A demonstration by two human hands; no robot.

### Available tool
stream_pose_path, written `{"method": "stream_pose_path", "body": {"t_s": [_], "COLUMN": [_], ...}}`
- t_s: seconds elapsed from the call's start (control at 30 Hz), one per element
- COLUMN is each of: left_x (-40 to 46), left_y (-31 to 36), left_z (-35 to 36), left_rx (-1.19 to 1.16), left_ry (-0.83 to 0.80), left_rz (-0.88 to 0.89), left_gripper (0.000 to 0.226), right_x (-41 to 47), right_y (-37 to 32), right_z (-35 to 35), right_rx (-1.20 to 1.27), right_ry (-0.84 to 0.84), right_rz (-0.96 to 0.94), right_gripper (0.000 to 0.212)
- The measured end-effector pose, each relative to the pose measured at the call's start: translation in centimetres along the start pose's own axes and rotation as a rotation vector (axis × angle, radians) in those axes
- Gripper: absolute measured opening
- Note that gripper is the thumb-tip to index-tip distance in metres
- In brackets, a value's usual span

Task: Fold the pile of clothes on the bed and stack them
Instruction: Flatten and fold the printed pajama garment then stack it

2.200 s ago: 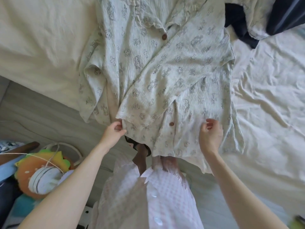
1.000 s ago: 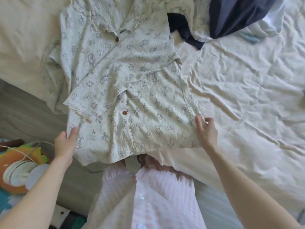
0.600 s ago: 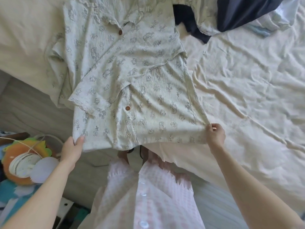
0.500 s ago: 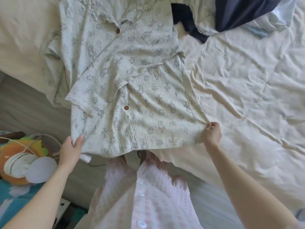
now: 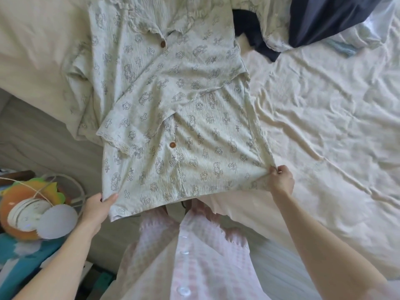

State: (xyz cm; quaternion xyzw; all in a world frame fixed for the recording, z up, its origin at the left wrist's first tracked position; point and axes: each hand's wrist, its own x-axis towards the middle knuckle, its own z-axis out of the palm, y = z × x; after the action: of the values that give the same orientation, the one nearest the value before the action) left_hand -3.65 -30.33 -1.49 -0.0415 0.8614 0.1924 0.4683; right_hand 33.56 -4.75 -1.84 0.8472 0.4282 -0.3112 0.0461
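The shirt (image 5: 173, 118) lies flat on the bed (image 5: 324, 126), with its bottom edge hanging off the near side. The left hand (image 5: 97, 207) holds the bottom left corner, thumb on top and the other fingers hidden under the cloth. The right hand (image 5: 281, 180) pinches the bottom right corner with curled fingers. The hem is pulled straight between them. The shirt is pale and crinkly, with small drawings, brown buttons and a lacy sleeve edge. The sheet is cream and wrinkled. Dark blue clothes (image 5: 320, 16) lie at the far end, just beside the shirt.
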Motion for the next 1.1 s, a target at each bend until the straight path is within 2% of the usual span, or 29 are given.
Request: {"method": "stream_pose_path", "body": {"t_s": [0.1,0.17,0.23,0.37,0.53,0.67,0.8,0.93,1.0,1.1], "left_x": [0.2,0.0,-0.3,0.7,4.5,8.7,13.0,16.7,17.8,19.0], "left_y": [0.3,0.7,1.6,4.2,8.9,12.6,16.6,20.5,22.3,24.0], "left_z": [0.4,0.9,1.3,0.1,-4.7,-8.1,-10.6,-11.8,-11.4,-10.8], "left_rx": [0.059,0.071,0.061,0.005,-0.058,0.03,0.101,0.053,0.001,-0.009], "left_ry": [-0.005,-0.054,-0.11,-0.127,-0.065,0.006,0.074,0.126,0.088,-0.037], "left_rz": [-0.053,-0.089,-0.117,-0.061,0.085,0.206,0.303,0.441,0.492,0.449], "left_gripper": [0.019,0.02,0.026,0.038,0.035,0.04,0.046,0.038,0.037,0.032], "right_x": [-0.6,-1.3,-2.4,-5.0,-10.0,-14.4,-16.6,-17.2,-17.0,-16.7], "right_y": [-0.8,-1.8,-3.3,-7.3,-16.1,-22.3,-26.8,-29.4,-30.2,-30.6], "right_z": [-0.2,-0.4,-0.3,0.8,5.7,11.0,15.5,18.8,19.8,20.5], "right_rx": [-0.093,-0.181,-0.271,-0.334,-0.337,-0.39,-0.52,-0.584,-0.604,-0.638], "right_ry": [-0.057,-0.062,-0.021,-0.008,-0.174,-0.293,-0.326,-0.306,-0.301,-0.322], "right_rz": [0.058,0.071,0.006,-0.335,-0.692,-0.924,-1.003,-1.003,-0.983,-0.945], "right_gripper": [0.018,0.022,0.031,0.05,0.053,0.053,0.055,0.057,0.057,0.057]}}
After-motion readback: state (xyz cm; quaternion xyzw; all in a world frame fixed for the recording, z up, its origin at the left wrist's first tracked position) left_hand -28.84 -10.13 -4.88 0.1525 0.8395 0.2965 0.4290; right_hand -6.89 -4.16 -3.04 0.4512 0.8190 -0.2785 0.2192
